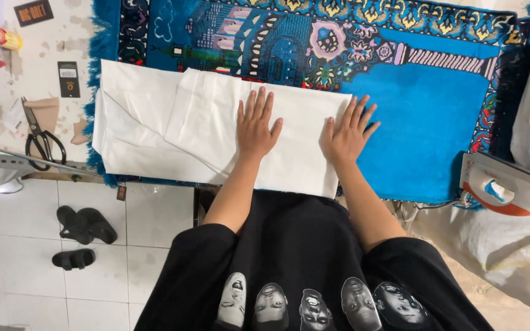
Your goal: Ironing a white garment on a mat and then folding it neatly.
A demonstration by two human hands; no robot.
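Right now I see both hands lying flat on the folded white cloth (173,132), fingers released and spread, grasping nothing. My left hand (256,125) presses near the cloth's middle; my right hand (346,133) rests at its right edge, its fingertips reaching onto the blue patterned rug (427,116) that lies under the cloth. Well off to the left of the left fingers, black scissors (43,141) lie on the counter (44,67). Off to the right of the right fingers sits a white and orange iron (504,187).
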